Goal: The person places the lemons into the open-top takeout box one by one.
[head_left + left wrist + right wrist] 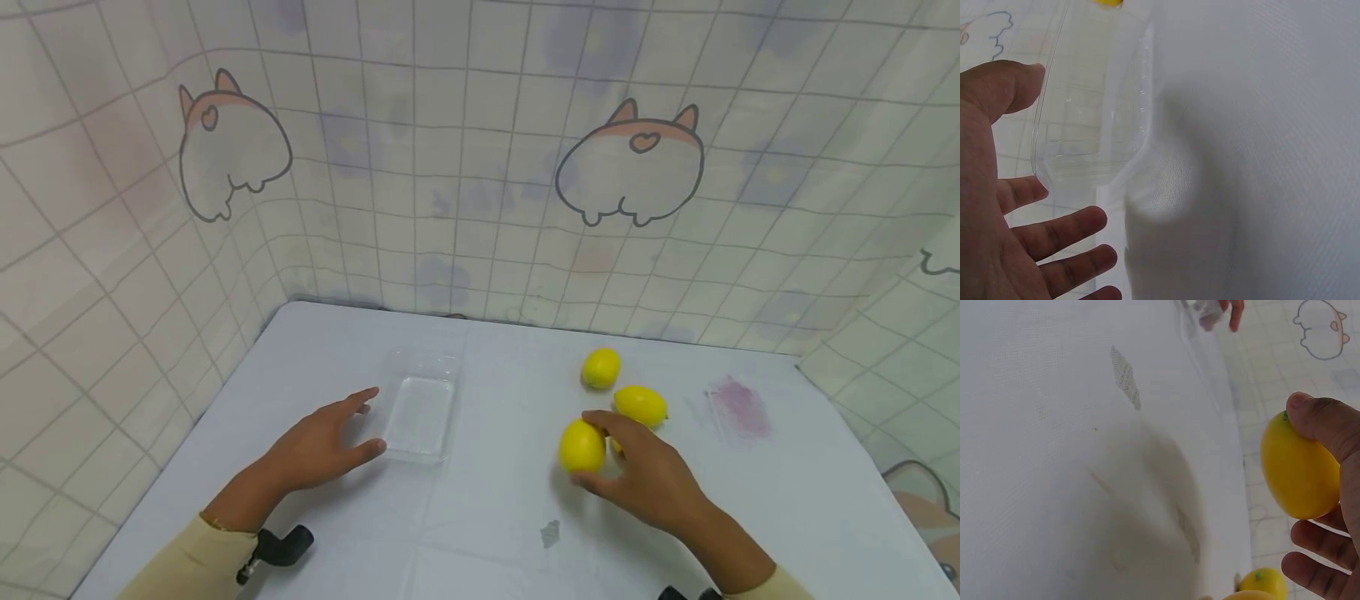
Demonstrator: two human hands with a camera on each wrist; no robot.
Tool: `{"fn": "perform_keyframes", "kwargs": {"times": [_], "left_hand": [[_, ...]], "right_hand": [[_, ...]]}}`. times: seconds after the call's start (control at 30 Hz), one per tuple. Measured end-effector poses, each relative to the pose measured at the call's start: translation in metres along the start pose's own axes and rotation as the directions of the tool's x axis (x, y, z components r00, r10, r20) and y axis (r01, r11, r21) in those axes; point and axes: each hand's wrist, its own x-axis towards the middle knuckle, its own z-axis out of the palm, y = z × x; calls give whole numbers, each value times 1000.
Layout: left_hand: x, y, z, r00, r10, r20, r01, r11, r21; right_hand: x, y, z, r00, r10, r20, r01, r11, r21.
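Observation:
My right hand [647,475] grips a yellow lemon [582,447] between thumb and fingers, raised over the table. In the right wrist view the thumb lies across the green-tipped end of this lemon [1300,469]. Just behind the hand lies a second lemon [640,406], and part of another yellow one shows under the fingers. Farther back is one more lemon [601,368]. On the left, my left hand [318,446] is spread with thumb and fingers apart, beside the clear plastic container [420,417]. The left wrist view has the fingertips right at the wall of the container [1085,119].
The white-covered table [495,517] bears a pinkish patch [738,407] at the right and a small grey mark [551,533] near the front. A checked curtain [465,167] with cartoon animals hangs behind and at both sides. A black wrist mount [281,547] sits on the left sleeve.

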Motion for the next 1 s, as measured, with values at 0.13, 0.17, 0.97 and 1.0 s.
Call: {"fn": "perform_keyframes", "kwargs": {"times": [0.13, 0.17, 0.97, 1.0], "left_hand": [[0, 0, -1, 1000, 4, -2, -4, 1000, -6], [0, 0, 0, 1000, 4, -2, -4, 1000, -6], [-1, 0, -1, 1000, 18, -13, -18, 1000, 11], [-1, -1, -1, 1000, 16, -14, -16, 1000, 8]], "right_hand": [[4, -3, 2, 1000, -4, 8, 4, 1000, 21], [5, -4, 2, 1000, -6, 10, 5, 1000, 29], [29, -28, 19, 998, 16, 56, -19, 998, 62], [29, -29, 19, 998, 19, 61, -23, 998, 60]]}}
